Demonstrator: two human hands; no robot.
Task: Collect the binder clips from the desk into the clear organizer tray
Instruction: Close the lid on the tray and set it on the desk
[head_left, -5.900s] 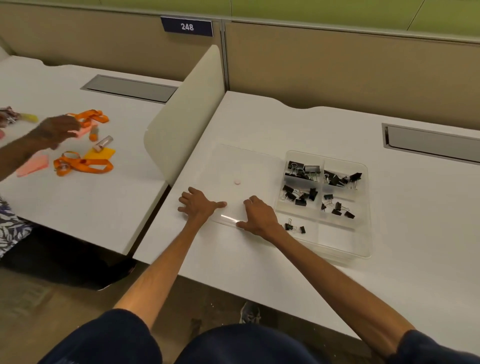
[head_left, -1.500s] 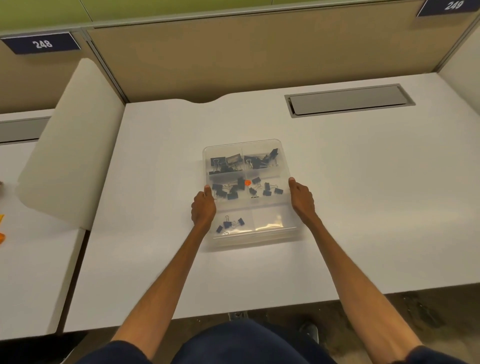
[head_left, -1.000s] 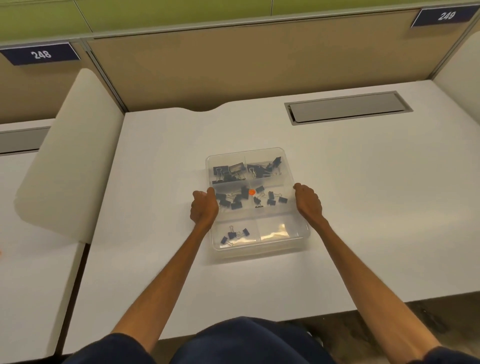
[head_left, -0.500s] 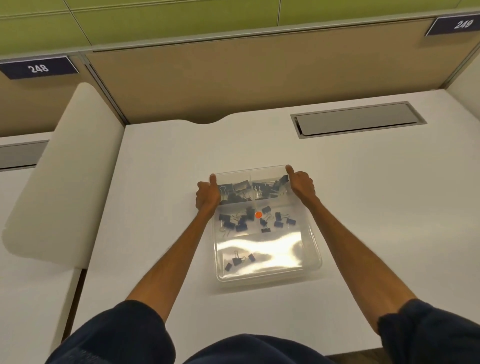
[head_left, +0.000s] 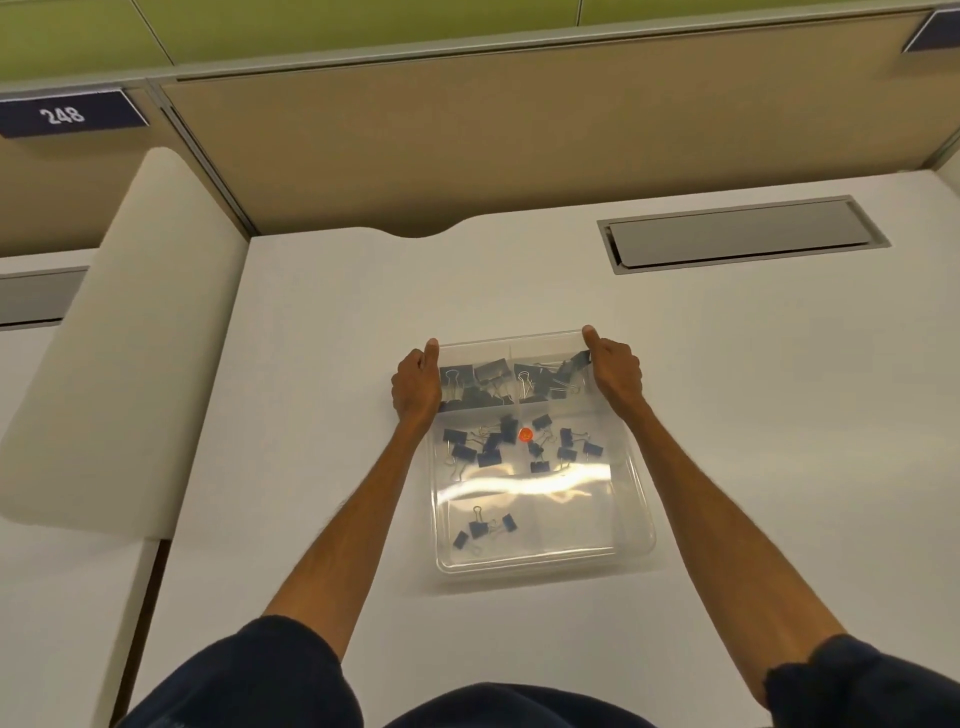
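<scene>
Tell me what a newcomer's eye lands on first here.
First, the clear organizer tray at the middle of the white desk, with dark binder clips scattered in its compartments. The left hand and right hand grip its far corners. A small orange dot glows at its centre.

Open-plan office, cubicle workstation. White desk (head_left: 322, 332) with grey cable-access hatch (head_left: 743, 234), tan fabric partition (head_left: 467, 140) behind, rounded cream side divider (head_left: 124, 332) at left. Numbered navy placard "248" (head_left: 65, 114) fixed to the neighbouring bay's partition.
</scene>
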